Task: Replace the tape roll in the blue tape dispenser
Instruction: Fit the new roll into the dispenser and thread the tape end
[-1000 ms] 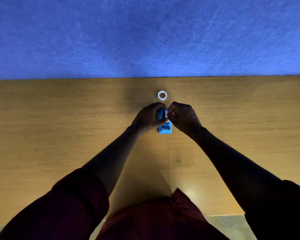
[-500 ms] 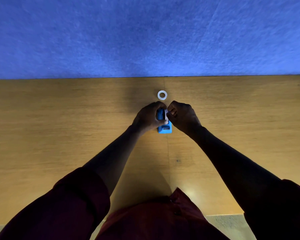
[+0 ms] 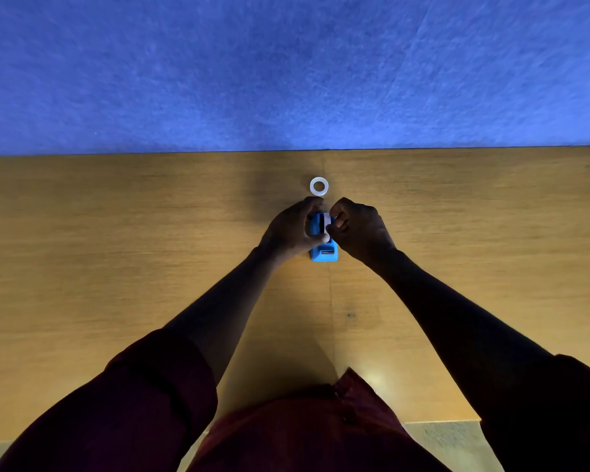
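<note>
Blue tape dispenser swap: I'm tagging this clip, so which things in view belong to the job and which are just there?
Job:
blue tape dispenser
white ring-shaped roll, flat beyond it
left hand
right hand

Just there:
wooden table
blue wall panel

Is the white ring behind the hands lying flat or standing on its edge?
Lying flat. The white ring shows its full round outline and open centre from above, on the wooden table.
</note>
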{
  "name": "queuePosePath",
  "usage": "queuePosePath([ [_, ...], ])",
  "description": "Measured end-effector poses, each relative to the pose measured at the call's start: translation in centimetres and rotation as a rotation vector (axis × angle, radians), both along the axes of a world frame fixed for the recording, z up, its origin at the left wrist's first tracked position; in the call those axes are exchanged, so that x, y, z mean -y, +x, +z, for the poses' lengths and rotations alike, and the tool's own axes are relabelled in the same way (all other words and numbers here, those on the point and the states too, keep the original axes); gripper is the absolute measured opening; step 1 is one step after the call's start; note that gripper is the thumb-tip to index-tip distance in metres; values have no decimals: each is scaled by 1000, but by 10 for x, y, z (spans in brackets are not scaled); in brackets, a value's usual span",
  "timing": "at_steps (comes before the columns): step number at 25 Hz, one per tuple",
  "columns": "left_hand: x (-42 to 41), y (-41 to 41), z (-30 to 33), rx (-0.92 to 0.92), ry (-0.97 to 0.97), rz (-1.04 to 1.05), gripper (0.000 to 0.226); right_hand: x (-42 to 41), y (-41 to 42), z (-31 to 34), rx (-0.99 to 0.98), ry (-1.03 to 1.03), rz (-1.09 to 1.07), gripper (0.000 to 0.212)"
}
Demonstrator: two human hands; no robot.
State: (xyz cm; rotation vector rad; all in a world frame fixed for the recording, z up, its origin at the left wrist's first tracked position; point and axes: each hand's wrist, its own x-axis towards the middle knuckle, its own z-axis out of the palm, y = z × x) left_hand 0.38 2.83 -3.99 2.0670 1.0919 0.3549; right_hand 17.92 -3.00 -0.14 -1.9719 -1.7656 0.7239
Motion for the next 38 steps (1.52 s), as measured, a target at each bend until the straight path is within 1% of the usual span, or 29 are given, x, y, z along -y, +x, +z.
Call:
queuePosePath([
  [4, 1, 2, -1, -16, 22, -14, 68, -1, 1, -2, -1, 11, -11, 18],
  [8, 0, 0, 2, 19, -26, -19, 60, -3, 1, -2, -2, -12, -22, 16],
  [11, -1, 1, 2, 22, -13, -9, 56, -3, 1, -3, -10, -13, -25, 17],
  [16, 0, 1, 2, -12, 11, -10, 60, -1, 1, -3, -20, -19, -41, 18],
  [19, 2, 2, 2, -36, 40, -11, 57, -2, 1, -2, -18, -18, -48, 16],
  [24, -1, 0, 5, -33, -28, -18, 52, -3, 0, -1, -43, -22, -67, 14],
  [26, -2, 1, 5, -34, -26, -21, 49, -3, 0, 1, -56, -17, -66, 13],
  [31, -3, 2, 6, -65, -20, -8, 52, -5, -1, 5, -67, 1, -19, 17],
  [35, -2, 0, 7, -60, -29, -18, 53, -7, -1, 6, -84, 11, -23, 11],
  [38, -1, 0, 8, -54, -27, -23, 52, -9, -2, 9, -59, -7, -29, 10],
])
